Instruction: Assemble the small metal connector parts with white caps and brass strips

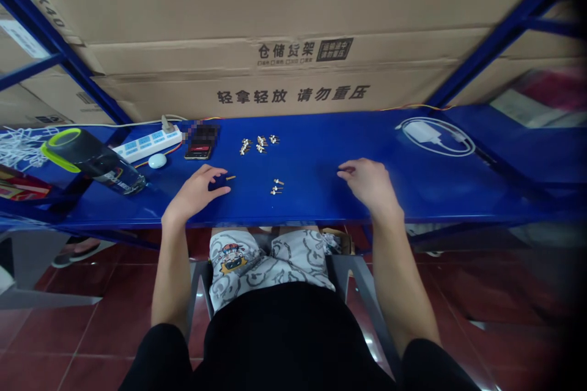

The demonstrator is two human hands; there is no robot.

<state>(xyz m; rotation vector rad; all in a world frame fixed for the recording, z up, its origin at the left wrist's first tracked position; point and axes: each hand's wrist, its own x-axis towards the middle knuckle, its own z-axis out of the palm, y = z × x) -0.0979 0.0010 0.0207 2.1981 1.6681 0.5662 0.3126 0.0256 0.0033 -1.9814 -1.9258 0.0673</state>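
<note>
My left hand [200,190] rests at the left of the blue shelf top, thumb and fingers apart with nothing between them. Just off its fingertips lies one small brass-coloured screw [230,178]. My right hand [368,183] is over the right part of the shelf, fingers curled and thumb against the index finger; whatever the pinch may hold is too small to make out. Between the hands lie three small screws with white pieces on them [277,190]. Farther back, several similar white-and-brass pieces [261,144] sit in little groups.
A phone [198,151], a white mouse-like object [157,160], a power strip [147,145] and a dark bottle [98,162] are on the left. A coiled white cable with a charger [424,132] lies at right. Cardboard boxes [284,6] stand behind, between blue posts.
</note>
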